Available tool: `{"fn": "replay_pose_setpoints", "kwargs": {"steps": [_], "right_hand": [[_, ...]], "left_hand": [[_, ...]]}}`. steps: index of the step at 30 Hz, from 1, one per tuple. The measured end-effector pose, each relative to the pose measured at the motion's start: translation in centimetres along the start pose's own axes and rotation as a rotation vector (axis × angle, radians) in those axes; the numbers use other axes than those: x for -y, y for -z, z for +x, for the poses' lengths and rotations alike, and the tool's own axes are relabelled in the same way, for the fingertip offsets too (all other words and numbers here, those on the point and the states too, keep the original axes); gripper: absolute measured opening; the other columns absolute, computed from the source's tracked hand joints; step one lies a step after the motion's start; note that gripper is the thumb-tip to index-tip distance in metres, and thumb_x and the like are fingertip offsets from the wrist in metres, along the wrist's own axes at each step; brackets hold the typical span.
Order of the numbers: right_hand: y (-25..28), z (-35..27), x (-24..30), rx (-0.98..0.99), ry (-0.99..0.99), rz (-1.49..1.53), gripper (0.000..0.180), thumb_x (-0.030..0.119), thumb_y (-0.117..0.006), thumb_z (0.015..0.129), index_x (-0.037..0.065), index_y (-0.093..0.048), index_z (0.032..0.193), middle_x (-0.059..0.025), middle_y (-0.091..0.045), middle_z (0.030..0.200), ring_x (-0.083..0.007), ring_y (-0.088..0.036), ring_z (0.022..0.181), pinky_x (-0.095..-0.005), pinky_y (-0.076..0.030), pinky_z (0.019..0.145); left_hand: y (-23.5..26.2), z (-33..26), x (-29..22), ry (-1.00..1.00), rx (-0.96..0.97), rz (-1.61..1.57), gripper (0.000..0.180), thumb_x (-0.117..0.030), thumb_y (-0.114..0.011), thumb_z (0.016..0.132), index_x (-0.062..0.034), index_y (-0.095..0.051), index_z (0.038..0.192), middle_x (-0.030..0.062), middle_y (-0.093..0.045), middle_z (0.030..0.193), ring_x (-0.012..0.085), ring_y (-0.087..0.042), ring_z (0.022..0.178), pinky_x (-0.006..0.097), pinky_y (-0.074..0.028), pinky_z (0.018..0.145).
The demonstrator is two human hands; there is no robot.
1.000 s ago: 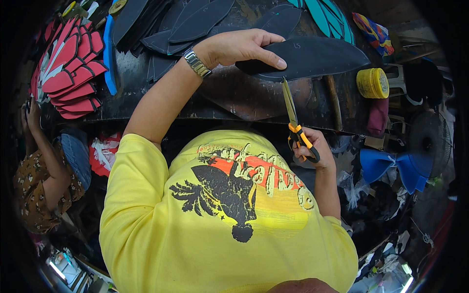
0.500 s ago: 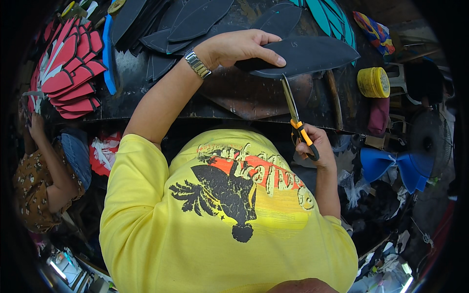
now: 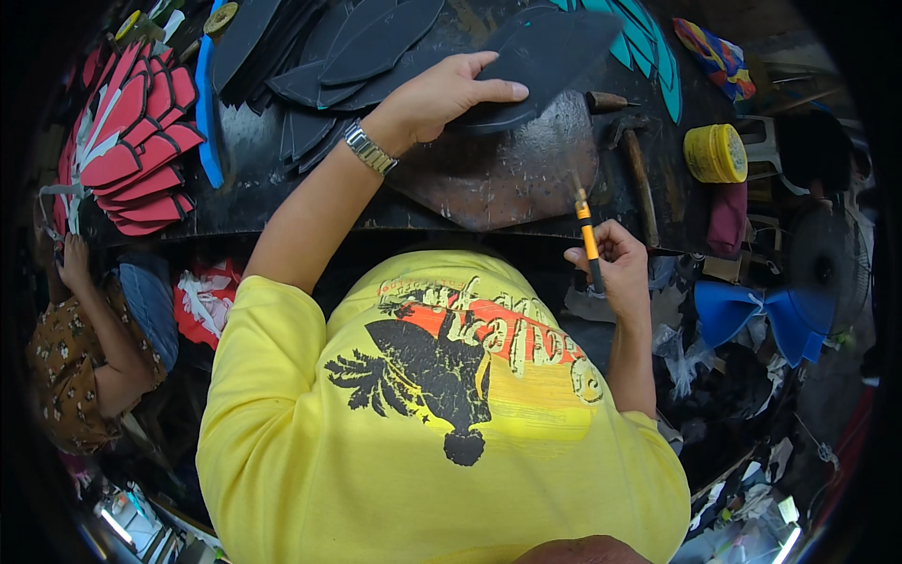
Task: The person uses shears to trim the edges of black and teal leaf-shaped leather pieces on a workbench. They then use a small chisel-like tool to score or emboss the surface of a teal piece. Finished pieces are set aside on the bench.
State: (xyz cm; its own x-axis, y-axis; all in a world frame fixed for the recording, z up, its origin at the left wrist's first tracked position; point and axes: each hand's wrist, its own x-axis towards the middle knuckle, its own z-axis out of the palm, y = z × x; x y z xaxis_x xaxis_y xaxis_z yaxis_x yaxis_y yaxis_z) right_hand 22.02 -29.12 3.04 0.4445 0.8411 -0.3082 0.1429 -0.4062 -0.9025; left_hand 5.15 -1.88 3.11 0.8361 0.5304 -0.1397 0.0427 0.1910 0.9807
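Observation:
My left hand point(image 3: 449, 101), a metal-banded watch on its wrist, pinches a black leaf-shaped piece point(image 3: 554, 68) between thumb and fingers. The piece is raised over the far side of the table, and its right end is smeared by motion. Lower right, my right hand point(image 3: 618, 268) grips scissors point(image 3: 587, 235) with orange and black handles. Their blades point away from me and are blurred; they stand apart from the black piece. Beneath, a worn brown board point(image 3: 498, 179) lies on the dark table.
Black cut pieces point(image 3: 376, 47) and teal ones point(image 3: 648, 56) lie at the back. Red pieces point(image 3: 141, 141) and a blue strip point(image 3: 209, 113) are left, near another person's hand point(image 3: 75, 263). A hammer point(image 3: 641, 183), wooden-handled tool point(image 3: 606, 101) and yellow tub point(image 3: 714, 153) stand right.
The black piece has swung away from me, its right end turning up and back. The scissors have dropped away from its edge and turned more upright.

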Motion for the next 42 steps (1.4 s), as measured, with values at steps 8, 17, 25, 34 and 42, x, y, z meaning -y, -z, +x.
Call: {"fn": "replay_pose_setpoints", "kwargs": {"steps": [8, 17, 25, 34, 42], "right_hand": [[-3.3, 1.9, 2.7, -0.139, 0.282, 0.519, 0.054, -0.006, -0.079, 0.076, -0.001, -0.054, 0.124, -0.0132, -0.070, 0.106, -0.0131, -0.064, 0.085, -0.0268, -0.052, 0.083], [-4.7, 2.9, 4.3, -0.143, 0.338, 0.620, 0.042, -0.002, -0.077, 0.077, 0.002, -0.059, 0.114, -0.0075, -0.064, 0.096, -0.0153, -0.066, 0.081, -0.0275, -0.057, 0.076], [-4.5, 3.1, 3.7, -0.163, 0.328, 0.694, 0.033, -0.001, -0.077, 0.076, 0.003, -0.058, 0.102, -0.0085, -0.064, 0.089, -0.0154, -0.064, 0.073, -0.0261, -0.054, 0.066], [-2.2, 1.2, 3.2, 0.025, 0.235, 0.720, 0.028, 0.006, -0.078, 0.079, 0.001, -0.061, 0.100, -0.0115, -0.067, 0.084, -0.0155, -0.066, 0.064, -0.0267, -0.056, 0.062], [-3.9, 2.1, 3.3, -0.190, 0.295, 0.685, 0.031, 0.000, -0.081, 0.076, 0.003, -0.062, 0.100, -0.0102, -0.067, 0.091, -0.0160, -0.066, 0.070, -0.0269, -0.056, 0.065]], "left_hand": [[-4.3, -2.0, 0.6, -0.039, 0.021, -0.392, 0.035, -0.012, -0.071, 0.091, -0.0010, -0.059, 0.122, 0.0066, -0.069, 0.113, 0.0102, -0.067, 0.096, 0.025, -0.056, 0.084], [-6.8, -3.9, 0.5, -0.073, 0.033, -0.369, 0.041, -0.009, -0.070, 0.092, 0.0026, -0.055, 0.128, 0.0118, -0.070, 0.111, 0.0137, -0.069, 0.091, 0.026, -0.058, 0.079], [-7.2, -3.7, 1.1, -0.054, 0.059, -0.385, 0.038, -0.009, -0.069, 0.092, 0.0023, -0.055, 0.126, 0.0093, -0.069, 0.112, 0.0124, -0.067, 0.096, 0.026, -0.056, 0.083], [-5.5, -3.5, 0.7, -0.106, 0.015, -0.268, 0.041, -0.010, -0.068, 0.093, 0.0003, -0.054, 0.131, 0.0065, -0.067, 0.118, 0.0111, -0.065, 0.103, 0.025, -0.053, 0.091], [-7.1, -4.1, 0.9, -0.151, 0.076, -0.131, 0.040, -0.010, -0.069, 0.093, 0.0025, -0.056, 0.128, 0.0077, -0.068, 0.114, 0.0106, -0.065, 0.099, 0.026, -0.054, 0.087]]}}
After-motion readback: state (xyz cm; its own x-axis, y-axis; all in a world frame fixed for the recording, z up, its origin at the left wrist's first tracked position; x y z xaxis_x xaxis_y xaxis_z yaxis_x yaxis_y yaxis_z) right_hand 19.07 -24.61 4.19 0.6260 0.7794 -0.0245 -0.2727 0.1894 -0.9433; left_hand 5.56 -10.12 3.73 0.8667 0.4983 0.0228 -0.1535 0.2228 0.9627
